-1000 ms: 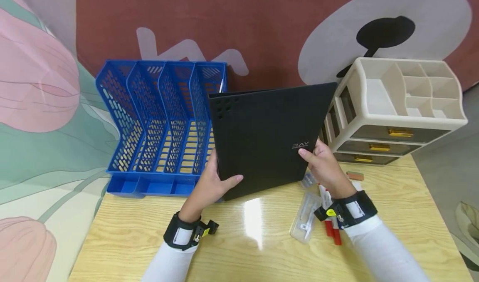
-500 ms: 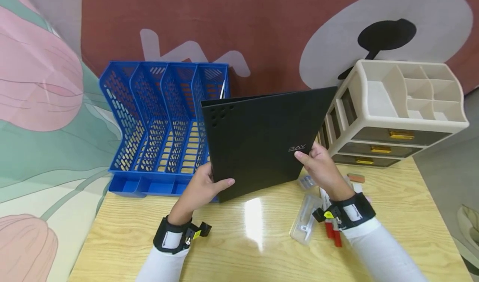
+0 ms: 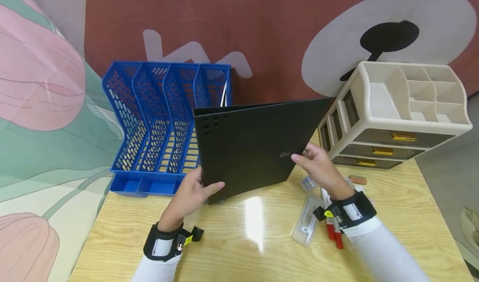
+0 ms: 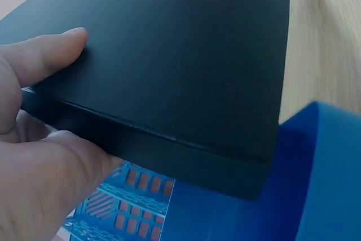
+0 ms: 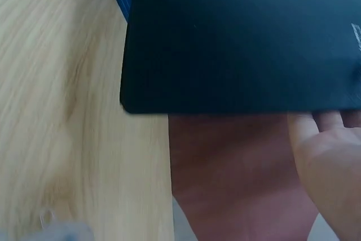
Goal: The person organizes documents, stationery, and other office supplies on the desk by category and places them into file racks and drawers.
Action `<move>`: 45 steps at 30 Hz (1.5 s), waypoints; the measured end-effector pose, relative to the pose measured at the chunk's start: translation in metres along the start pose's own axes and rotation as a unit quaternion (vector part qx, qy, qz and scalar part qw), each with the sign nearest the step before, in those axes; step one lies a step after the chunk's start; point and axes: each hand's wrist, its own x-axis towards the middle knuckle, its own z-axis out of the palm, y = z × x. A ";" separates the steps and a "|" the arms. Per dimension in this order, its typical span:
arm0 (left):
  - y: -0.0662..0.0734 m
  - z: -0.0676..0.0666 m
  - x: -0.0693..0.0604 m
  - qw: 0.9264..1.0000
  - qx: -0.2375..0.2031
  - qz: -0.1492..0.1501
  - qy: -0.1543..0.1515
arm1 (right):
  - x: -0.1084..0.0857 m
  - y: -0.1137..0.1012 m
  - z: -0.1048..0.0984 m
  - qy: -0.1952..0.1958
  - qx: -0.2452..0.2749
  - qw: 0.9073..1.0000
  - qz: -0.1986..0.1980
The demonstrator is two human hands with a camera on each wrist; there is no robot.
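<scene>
Both hands hold up a black folder [image 3: 250,149] with a small silver logo, tilted in front of the blue file rack's right side. My left hand [image 3: 191,190] grips its spine edge, thumb on the front cover and fingers behind. In the left wrist view that thumb [image 4: 62,52] lies flat on the cover. At the opposite edge, my right hand [image 3: 319,167] pinches the folder with the thumb near the logo. The right wrist view shows that hand's fingers [image 5: 324,122] going under the cover. The blue rack [image 3: 149,174] has several slots; the folder hides part of its right end.
A cream drawer organizer [image 3: 364,126] stands at the right back. Near the right forearm lie a clear plastic case [image 3: 304,226], red-capped markers [image 3: 334,234], a small clear box [image 3: 308,183] and an eraser [image 3: 358,179]. A thin white item [image 3: 223,94] stands in the rack's right slot.
The folder has moved left and a little lower, toward the rack, with both hands still holding it. The left hand shifted left and down. The right hand moved only slightly.
</scene>
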 end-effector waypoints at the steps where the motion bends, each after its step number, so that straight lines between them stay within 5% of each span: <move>1: 0.000 -0.001 -0.001 1.000 0.003 0.004 0.002 | 0.000 -0.001 -0.002 -0.004 -0.009 1.000 0.001; 9: -0.005 -0.016 -0.005 0.996 0.037 0.051 0.056 | -0.003 0.003 -0.021 -0.040 -0.071 0.996 -0.027; 18: -0.002 -0.035 -0.022 0.993 0.039 0.041 0.102 | -0.009 0.010 -0.034 -0.026 -0.215 0.976 -0.020; 22: 0.001 -0.045 -0.032 0.991 0.052 0.054 0.110 | -0.012 0.009 -0.037 -0.020 -0.292 0.956 -0.025; 28: 0.005 -0.055 -0.043 0.986 0.067 0.068 0.139 | -0.015 0.007 -0.038 -0.031 -0.419 0.906 -0.058; 31: 0.009 -0.058 -0.048 0.984 0.067 0.058 0.152 | -0.017 0.009 -0.040 -0.037 -0.451 0.890 -0.060; 41: 0.020 -0.072 -0.069 0.977 0.059 -0.032 0.201 | -0.024 0.009 -0.040 -0.053 -0.481 0.872 -0.068; 45: 0.021 -0.079 -0.076 0.973 0.037 -0.046 0.222 | -0.025 0.009 -0.040 -0.056 -0.493 0.865 -0.068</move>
